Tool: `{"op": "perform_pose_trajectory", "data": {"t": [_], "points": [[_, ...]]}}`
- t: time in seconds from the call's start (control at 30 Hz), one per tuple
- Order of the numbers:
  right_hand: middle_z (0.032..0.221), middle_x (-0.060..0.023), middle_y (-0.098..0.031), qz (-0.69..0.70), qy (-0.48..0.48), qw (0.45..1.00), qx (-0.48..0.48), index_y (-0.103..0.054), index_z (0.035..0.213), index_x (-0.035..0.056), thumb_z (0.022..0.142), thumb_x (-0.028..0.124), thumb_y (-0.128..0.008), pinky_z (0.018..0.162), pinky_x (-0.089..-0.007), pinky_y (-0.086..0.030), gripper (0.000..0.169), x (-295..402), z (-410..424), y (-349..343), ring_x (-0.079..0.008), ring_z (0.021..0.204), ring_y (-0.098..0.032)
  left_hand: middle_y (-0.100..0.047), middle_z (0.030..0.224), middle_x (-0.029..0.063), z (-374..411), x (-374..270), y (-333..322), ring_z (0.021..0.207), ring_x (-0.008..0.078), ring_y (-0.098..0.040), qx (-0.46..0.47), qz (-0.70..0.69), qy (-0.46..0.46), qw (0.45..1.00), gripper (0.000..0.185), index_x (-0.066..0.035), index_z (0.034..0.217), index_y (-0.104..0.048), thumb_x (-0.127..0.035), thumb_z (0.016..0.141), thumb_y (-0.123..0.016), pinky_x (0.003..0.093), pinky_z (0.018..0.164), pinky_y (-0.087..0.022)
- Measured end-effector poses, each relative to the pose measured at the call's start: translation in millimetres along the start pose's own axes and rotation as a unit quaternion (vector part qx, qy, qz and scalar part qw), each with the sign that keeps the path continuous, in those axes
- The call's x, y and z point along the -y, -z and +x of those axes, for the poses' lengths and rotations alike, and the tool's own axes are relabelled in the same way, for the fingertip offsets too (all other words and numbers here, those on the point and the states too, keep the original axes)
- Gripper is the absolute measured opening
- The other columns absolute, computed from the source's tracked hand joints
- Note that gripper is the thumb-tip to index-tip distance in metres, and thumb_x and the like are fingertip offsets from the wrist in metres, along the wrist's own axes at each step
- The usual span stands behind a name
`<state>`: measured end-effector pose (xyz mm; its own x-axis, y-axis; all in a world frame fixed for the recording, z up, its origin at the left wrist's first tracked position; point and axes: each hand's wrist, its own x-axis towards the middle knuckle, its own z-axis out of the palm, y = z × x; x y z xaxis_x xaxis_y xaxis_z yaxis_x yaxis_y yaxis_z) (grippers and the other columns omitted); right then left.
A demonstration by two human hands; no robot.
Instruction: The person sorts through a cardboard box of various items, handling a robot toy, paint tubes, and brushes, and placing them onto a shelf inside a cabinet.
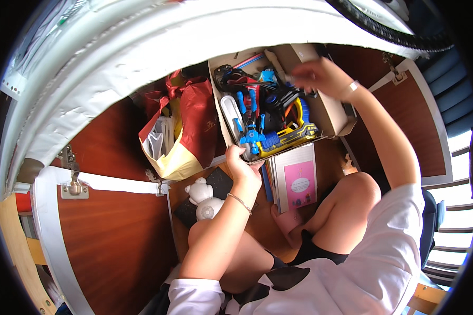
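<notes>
My left hand (243, 167) grips the near left corner of an open cardboard box (328, 104), thumb over the rim and fingers beneath. Inside lie a blue toy figure (252, 136), a yellow and blue plastic toy (289, 138) and a long white case (230, 112). Black parts and a small light-blue item (268, 75) crowd the back. Over the box's right side hovers my right hand (317, 76), blurred by motion. Its fingers are near a tan stick-like object (274, 63); whether they hold anything is unclear.
A red and cream bag (199, 118) with papers stands left of the box. Below are stacked books with a pink cover (299, 183) and a white bear-shaped object (201, 191). Hinged cabinet doors (114, 236) flank me; a white padded edge (142, 51) overhangs the cabinet.
</notes>
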<state>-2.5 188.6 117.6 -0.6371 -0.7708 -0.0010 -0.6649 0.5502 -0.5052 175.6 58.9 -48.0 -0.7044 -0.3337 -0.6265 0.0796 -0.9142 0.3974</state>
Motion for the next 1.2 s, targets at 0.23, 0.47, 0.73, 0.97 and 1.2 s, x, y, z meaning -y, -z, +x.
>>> {"op": "perform_pose_trajectory", "data": {"t": [0.23,0.47,0.73,0.97,1.2], "points": [[0.09,-0.0111,-0.063,0.054,0.18,0.982,0.008,-0.062,0.102,-0.0016,0.081,0.001,-0.062,0.071,-0.0316,-0.047,0.021,119.9,-79.2,45.7,-0.0191,0.084,-0.06,-0.051,0.105,0.0067,14.8,3.3,11.7,0.105,0.0305,-0.048,-0.023,-0.007,-0.041,0.999,0.033,-0.012,0.095,-0.045,-0.026,0.066,-0.051,0.0612,0.097,-0.021],[0.094,-0.0133,-0.062,-0.036,0.224,0.919,-0.324,-0.054,0.113,-0.0068,0.089,0.002,-0.053,0.056,-0.0227,-0.047,0.025,161.3,-48.3,89.8,-0.0109,0.067,-0.055,-0.05,0.106,0.005,18.6,8.9,4.9,0.106,0.0313,-0.046,-0.041,0.01,-0.021,0.999,0.027,-0.016,0.088,-0.046,-0.029,0.065,-0.052,0.0632,0.097,-0.02],[0.087,-0.0067,-0.065,-0.136,0.241,0.918,-0.284,-0.066,0.095,0.0025,0.081,0.013,-0.067,0.068,-0.0222,-0.048,0.017,169.9,-4.6,111.4,-0.0118,0.077,-0.06,-0.048,0.11,0.01,21.8,8.7,3.4,0.106,0.035,-0.045,-0.007,0.025,-0.012,1.0,0.034,-0.012,0.094,-0.046,-0.027,0.065,-0.053,0.0664,0.096,-0.021],[0.082,-0.0112,-0.058,-0.217,0.526,0.768,-0.296,-0.061,0.089,0.0018,0.071,0.007,-0.066,0.065,-0.0345,-0.048,0.019,121.8,-34.5,41.4,-0.0207,0.072,-0.057,-0.052,0.109,0.0136,10.5,-9.7,10.9,0.109,0.0388,-0.045,-0.033,0.015,-0.034,0.999,0.034,-0.006,0.092,-0.048,-0.027,0.066,-0.049,0.0648,0.1,-0.015],[0.116,-0.0066,-0.053,-0.315,0.239,0.918,0.013,-0.058,0.112,0.0105,0.068,0.015,-0.071,0.093,-0.038,-0.039,0.047,-32.1,-6.8,-42.6,-0.0231,0.111,-0.047,-0.049,0.116,0.013,0.5,-5.1,-7.7,0.114,0.0396,-0.042,-0.004,0.033,-0.005,0.999,0.04,-0.007,0.101,-0.045,-0.026,0.066,-0.049,0.0655,0.101,-0.012]]}}
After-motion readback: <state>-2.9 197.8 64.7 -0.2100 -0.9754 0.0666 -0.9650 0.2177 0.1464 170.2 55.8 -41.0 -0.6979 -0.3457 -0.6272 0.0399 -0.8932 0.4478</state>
